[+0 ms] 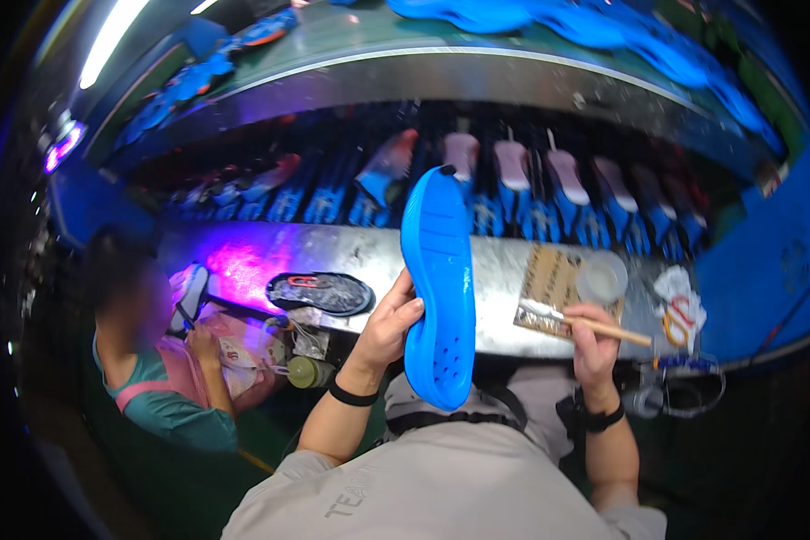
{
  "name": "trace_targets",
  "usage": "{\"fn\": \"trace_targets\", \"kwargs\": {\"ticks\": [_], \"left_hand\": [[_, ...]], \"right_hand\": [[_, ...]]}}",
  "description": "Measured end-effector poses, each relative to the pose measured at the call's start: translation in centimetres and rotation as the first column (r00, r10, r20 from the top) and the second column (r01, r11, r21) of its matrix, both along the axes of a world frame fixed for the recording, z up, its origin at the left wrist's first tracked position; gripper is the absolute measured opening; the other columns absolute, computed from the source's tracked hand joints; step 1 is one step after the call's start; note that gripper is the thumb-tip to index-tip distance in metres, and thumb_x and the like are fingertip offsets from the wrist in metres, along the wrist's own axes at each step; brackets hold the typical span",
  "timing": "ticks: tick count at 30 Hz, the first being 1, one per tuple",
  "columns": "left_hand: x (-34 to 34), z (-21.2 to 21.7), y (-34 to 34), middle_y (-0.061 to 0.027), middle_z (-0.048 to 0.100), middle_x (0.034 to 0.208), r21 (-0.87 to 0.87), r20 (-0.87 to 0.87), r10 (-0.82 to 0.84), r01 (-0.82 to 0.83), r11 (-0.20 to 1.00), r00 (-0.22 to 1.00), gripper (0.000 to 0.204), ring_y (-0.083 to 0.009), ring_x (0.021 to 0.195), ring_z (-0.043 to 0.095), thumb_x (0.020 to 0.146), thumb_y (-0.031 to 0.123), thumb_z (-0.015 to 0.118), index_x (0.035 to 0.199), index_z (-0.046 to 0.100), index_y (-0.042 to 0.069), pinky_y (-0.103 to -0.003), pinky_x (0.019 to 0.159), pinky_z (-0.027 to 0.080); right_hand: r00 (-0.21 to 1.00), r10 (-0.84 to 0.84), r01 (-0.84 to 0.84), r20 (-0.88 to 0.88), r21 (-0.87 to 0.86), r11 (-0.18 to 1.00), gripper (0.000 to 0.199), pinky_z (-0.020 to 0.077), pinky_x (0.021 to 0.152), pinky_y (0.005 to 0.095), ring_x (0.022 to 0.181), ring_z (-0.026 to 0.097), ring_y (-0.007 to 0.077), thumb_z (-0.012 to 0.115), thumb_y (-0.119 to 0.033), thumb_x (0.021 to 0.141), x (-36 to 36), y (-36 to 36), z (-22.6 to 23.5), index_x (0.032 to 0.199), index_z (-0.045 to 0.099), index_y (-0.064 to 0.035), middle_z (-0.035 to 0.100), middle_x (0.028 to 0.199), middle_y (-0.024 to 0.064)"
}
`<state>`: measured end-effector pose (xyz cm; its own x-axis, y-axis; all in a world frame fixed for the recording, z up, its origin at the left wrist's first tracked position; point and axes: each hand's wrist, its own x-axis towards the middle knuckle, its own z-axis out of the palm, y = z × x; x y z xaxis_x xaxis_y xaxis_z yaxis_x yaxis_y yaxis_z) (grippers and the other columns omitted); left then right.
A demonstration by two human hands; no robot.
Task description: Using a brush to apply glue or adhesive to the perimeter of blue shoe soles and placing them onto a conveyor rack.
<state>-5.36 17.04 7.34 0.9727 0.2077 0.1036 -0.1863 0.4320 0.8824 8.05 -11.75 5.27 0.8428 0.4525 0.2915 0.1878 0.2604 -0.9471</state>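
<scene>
A bright blue shoe sole [441, 297] stands nearly upright in front of me, its hollow inner side facing up, with a group of small holes near the lower end. My left hand [392, 326] grips it by its left edge, thumb on the inside. In my right hand [594, 346] is a brush [616, 333] with a wooden handle, its bristles pointing left over a piece of cardboard [540, 286]. A translucent round tub [600, 277] with whitish contents sits on the cardboard, just beyond the right hand.
A black-rimmed sole [320, 293] lies on the metal bench [378, 252]. Orange-handled pliers [678, 322] rest on white paper at right. A co-worker [166, 360] at left holds a shoe [189, 292] under purple light. Shoe parts line the rack behind; blue soles [549, 22] lie on the belt above.
</scene>
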Motion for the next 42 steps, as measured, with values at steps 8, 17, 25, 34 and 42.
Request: {"fn": "trace_targets", "kwargs": {"ticks": [8, 17, 25, 34, 42], "left_hand": [[11.3, 18.0, 11.4, -0.0151, 0.059, 0.136, -0.079, 0.345, 0.075, -0.051, 0.996, 0.935, 0.045, -0.024, 0.117, 0.065, 0.11, 0.026, 0.042, 0.149, 0.041, 0.003, -0.04, 0.103, 0.052], [20.8, 19.7, 28.9, -0.0304, 0.057, 0.126, 0.326, 0.029, 0.692, -0.661, 0.675, 0.721, 0.063, -0.0393, 0.095, 0.071, 0.098, 0.014, 0.053, 0.156, 0.029, 0.01, -0.062, 0.08, 0.06], [7.4, 20.6, 51.6, -0.0241, 0.064, 0.091, 0.502, 0.062, 0.825, -0.732, 0.46, 0.561, 0.025, -0.0378, 0.09, 0.073, 0.096, 0.005, 0.057, 0.108, 0.051, -0.016, -0.044, 0.07, 0.066], [11.7, 20.5, 42.7, -0.0322, 0.066, 0.109, 0.381, -0.043, 0.781, -0.712, 0.589, 0.623, 0.034, -0.0399, 0.09, 0.073, 0.104, 0.007, 0.051, 0.12, 0.049, -0.023, -0.042, 0.084, 0.065], [9.2, 21.0, 37.8, -0.0221, 0.071, 0.094, 0.7, 0.104, 0.94, -0.696, 0.162, 0.324, 0.036, -0.0314, 0.088, 0.075, 0.095, 0.021, 0.067, 0.113, 0.062, -0.009, -0.037, 0.072, 0.065]], "right_hand": [[0.989, -0.093, 0.078, -0.113, -0.132, 0.988, 0.021, 0.0492, 0.08, 0.0254, 0.088, 0.06, 0.0124, 0.063, -0.013, 0.098, -0.3, 0.2, -5.5, 0.113, 0.068, 0.0013, 0.066, 0.104, 0.0059], [0.989, -0.09, 0.067, -0.115, -0.185, 0.98, 0.019, 0.0466, 0.077, 0.0237, 0.085, 0.057, 0.0106, 0.063, -0.011, 0.098, -0.3, 0.3, -6.9, 0.112, 0.069, -0.0002, 0.065, 0.101, 0.0036], [0.983, 0.056, -0.081, -0.174, -0.14, 0.987, 0.016, 0.0492, 0.074, 0.022, 0.086, 0.062, 0.0104, 0.065, -0.006, 0.098, -0.8, 0.2, -6.3, 0.112, 0.069, 0.0008, 0.067, 0.101, 0.005], [0.994, 0.027, -0.05, -0.106, -0.224, 0.973, 0.018, 0.0485, 0.075, 0.0224, 0.087, 0.06, 0.0102, 0.065, -0.008, 0.097, -0.7, -0.5, -5.9, 0.112, 0.07, 0.0009, 0.064, 0.101, 0.0042], [0.99, 0.014, -0.044, -0.138, -0.218, 0.975, 0.018, 0.0482, 0.079, 0.023, 0.088, 0.06, 0.0104, 0.065, -0.008, 0.098, -0.6, -0.4, -6.2, 0.113, 0.069, 0.0009, 0.065, 0.1, 0.004]]}}
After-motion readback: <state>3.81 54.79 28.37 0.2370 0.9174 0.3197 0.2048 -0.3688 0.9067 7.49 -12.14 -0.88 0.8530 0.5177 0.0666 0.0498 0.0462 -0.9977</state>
